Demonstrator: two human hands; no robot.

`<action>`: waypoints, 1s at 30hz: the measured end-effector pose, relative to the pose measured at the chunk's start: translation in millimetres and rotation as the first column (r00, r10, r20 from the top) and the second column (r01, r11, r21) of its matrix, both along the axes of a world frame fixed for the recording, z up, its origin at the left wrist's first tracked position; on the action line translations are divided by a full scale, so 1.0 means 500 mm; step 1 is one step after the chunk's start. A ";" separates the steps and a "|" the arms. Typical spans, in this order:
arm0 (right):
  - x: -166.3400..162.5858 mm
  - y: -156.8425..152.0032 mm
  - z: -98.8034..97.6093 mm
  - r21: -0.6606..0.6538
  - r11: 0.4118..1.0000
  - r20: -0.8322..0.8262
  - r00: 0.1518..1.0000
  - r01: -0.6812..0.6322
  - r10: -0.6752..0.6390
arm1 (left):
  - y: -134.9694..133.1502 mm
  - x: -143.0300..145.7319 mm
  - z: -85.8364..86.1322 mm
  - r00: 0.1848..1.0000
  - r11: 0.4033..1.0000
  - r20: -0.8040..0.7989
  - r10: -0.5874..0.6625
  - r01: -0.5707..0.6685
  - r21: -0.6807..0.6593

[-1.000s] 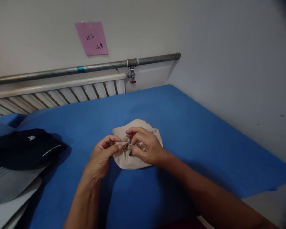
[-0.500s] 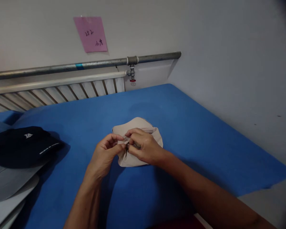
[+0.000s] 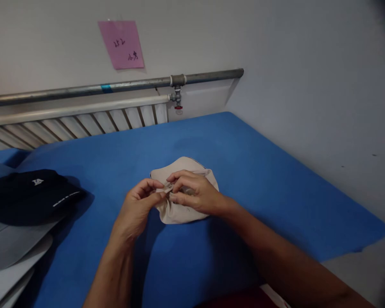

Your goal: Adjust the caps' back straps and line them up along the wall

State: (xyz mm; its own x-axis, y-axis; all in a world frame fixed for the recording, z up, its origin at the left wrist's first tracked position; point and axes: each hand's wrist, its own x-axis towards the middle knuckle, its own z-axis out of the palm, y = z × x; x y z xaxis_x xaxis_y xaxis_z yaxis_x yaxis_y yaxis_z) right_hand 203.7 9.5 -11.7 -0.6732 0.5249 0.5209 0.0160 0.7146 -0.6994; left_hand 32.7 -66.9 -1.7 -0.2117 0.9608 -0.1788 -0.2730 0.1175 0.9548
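Observation:
A beige cap (image 3: 179, 210) lies on the blue table cover (image 3: 250, 179), its brim pointing away from me. My left hand (image 3: 137, 210) pinches the cap's back strap from the left. My right hand (image 3: 195, 194) rests on the cap and pinches the same strap from the right, fingers closed. The fingertips of both hands meet over the strap, and a small buckle there is mostly hidden by them.
A black cap (image 3: 28, 194) with white lettering sits at the left on grey boards (image 3: 13, 252). A radiator (image 3: 77, 124) and metal pipe (image 3: 115, 87) run along the back wall under a pink note (image 3: 122, 44). A white wall borders the right side.
Both hands stay at the strap; the fingers have shifted slightly and the buckle seen a second ago is now covered. The view has dropped a little.

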 end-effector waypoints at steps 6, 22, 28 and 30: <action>0.008 0.006 0.007 -0.057 0.997 0.011 0.998 -0.057 0.058 | 0.000 0.000 0.004 1.000 1.000 0.018 0.007 -0.007 -0.002; -0.007 -0.005 -0.001 0.043 0.997 0.126 0.989 0.071 -0.076 | -0.003 -0.007 0.004 0.992 0.998 -0.111 -0.062 0.062 0.003; -0.010 -0.008 0.001 0.032 0.997 0.154 0.985 0.075 -0.079 | -0.001 -0.005 0.006 0.987 0.995 -0.130 -0.090 0.093 0.019; -0.009 -0.008 0.004 0.000 0.998 0.166 0.984 0.066 -0.065 | -0.001 -0.007 0.005 0.987 0.993 -0.115 -0.113 0.116 0.017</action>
